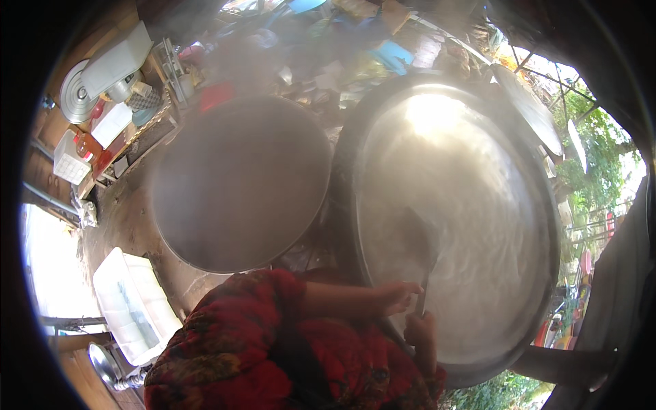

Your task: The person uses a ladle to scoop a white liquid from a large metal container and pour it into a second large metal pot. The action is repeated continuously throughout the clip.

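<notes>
A very large, wide metal pan point(546, 220) holds pale, cloudy liquid point(476, 220) under steam. My right hand point(421, 328) is closed around the lower end of a long handle point(425, 287), over the pan's near side. This handle belongs to a broad-bladed stirring tool, whose dark blade point(421, 230) shows blurrily in the liquid; steam hides whether it is a ladle or a spatula. My left hand point(398, 298) is beside the handle just above my right hand. Its fingers are apart, the index fingertip at or very near the handle, not wrapped around it.
Left of the pan is a large round grey vessel or lid point(241, 184), its surface veiled by steam. A white plastic tub point(136, 302) stands at lower left. A shelf carries a bottle of orange liquid point(88, 147) and a white basket point(72, 159). Mixed scraps point(333, 77) lie beyond.
</notes>
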`<state>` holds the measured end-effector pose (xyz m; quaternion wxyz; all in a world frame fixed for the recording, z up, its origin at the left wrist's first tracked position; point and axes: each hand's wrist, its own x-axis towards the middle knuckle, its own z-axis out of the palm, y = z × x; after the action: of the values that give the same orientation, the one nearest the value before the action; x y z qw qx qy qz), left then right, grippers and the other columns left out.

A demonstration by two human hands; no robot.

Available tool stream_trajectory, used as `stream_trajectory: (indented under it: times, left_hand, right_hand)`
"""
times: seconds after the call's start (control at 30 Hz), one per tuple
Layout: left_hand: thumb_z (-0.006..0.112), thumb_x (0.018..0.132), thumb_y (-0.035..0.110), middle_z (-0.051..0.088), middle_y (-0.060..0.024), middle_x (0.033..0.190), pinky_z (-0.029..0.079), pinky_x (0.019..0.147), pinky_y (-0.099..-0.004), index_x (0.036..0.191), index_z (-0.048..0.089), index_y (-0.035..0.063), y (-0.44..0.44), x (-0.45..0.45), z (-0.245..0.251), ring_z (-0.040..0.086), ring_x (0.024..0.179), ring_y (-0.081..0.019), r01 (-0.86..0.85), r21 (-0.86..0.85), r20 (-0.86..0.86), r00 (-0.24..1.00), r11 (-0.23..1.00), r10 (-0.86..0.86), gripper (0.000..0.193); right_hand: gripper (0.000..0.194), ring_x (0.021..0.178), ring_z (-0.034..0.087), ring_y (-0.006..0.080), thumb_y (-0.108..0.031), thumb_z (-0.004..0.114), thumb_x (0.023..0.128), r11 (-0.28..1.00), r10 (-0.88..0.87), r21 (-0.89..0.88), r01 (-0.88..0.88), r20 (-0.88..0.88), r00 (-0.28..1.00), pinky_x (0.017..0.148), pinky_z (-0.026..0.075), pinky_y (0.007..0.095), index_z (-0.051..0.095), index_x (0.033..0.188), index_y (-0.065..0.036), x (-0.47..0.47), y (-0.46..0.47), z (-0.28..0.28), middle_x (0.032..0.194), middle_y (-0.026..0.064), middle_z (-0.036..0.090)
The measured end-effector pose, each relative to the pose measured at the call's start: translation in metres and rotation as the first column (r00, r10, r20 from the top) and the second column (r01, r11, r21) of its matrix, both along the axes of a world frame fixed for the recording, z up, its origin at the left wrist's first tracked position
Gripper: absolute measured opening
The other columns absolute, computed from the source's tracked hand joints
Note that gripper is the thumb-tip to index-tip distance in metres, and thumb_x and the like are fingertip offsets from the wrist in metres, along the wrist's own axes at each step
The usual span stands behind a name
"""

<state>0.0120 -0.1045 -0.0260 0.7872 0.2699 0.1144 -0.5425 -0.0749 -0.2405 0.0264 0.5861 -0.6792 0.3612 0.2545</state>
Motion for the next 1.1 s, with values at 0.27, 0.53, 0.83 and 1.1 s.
stream_trajectory:
  times: [0.27, 0.53, 0.83, 1.1]
  left_hand:
    - [0.058, 0.089, 0.025, 0.052, -0.0010, 0.076, 0.043, 0.065, -0.0320, 0.091, 0.055, 0.0129, -0.012, -0.006, 0.002, 0.051, 0.072, -0.0139, -0.011, 0.189, -0.123, 0.992, 0.982, 0.035, 0.012]
    - [0.052, 0.094, 0.025, 0.055, -0.0037, 0.074, 0.049, 0.067, -0.0376, 0.086, 0.057, 0.0112, 0.030, 0.001, 0.022, 0.054, 0.065, -0.0227, -0.066, -0.044, -0.227, 0.972, 0.997, 0.054, 0.016]
    - [0.052, 0.089, 0.018, 0.063, -0.0069, 0.095, 0.043, 0.093, -0.0391, 0.102, 0.059, 0.0069, 0.113, 0.012, 0.088, 0.059, 0.092, -0.0224, -0.072, -0.414, 0.539, 0.784, 0.907, 0.308, 0.018]
    - [0.048, 0.090, 0.017, 0.059, -0.0092, 0.101, 0.042, 0.093, -0.0387, 0.110, 0.054, 0.0041, 0.213, -0.009, 0.136, 0.056, 0.100, -0.0224, -0.415, -0.267, 0.683, 0.555, 0.870, 0.474, 0.024]
  right_hand:
    - [0.003, 0.055, 0.040, 0.0013, -0.009, 0.047, 0.093, 0.060, -0.445, 0.888, 0.456, -0.385, 0.808, 0.051, 0.033, 0.0196, 0.050, 0.092, -0.007, -0.021, 0.011, 0.020, 0.067, -0.0072, 0.037]
    - [0.005, 0.054, 0.043, 0.0027, -0.010, 0.049, 0.093, -0.369, -0.363, 0.806, 0.463, -0.584, 0.726, 0.055, 0.035, 0.0204, 0.046, 0.096, -0.008, -0.028, 0.042, 0.054, 0.066, -0.0061, 0.038]
    - [0.014, 0.051, 0.041, 0.0029, -0.013, 0.042, 0.095, 0.064, -0.239, 0.983, 0.170, -0.150, 0.959, 0.047, 0.034, 0.0186, 0.049, 0.102, -0.003, 0.008, 0.090, 0.126, 0.071, -0.0043, 0.043]
    - [0.021, 0.060, 0.047, 0.0068, -0.021, 0.046, 0.093, 0.774, 0.373, 0.343, -0.533, 0.433, 0.820, 0.053, 0.041, 0.0209, 0.051, 0.104, -0.003, 0.054, 0.189, 0.182, 0.072, -0.0022, 0.046]
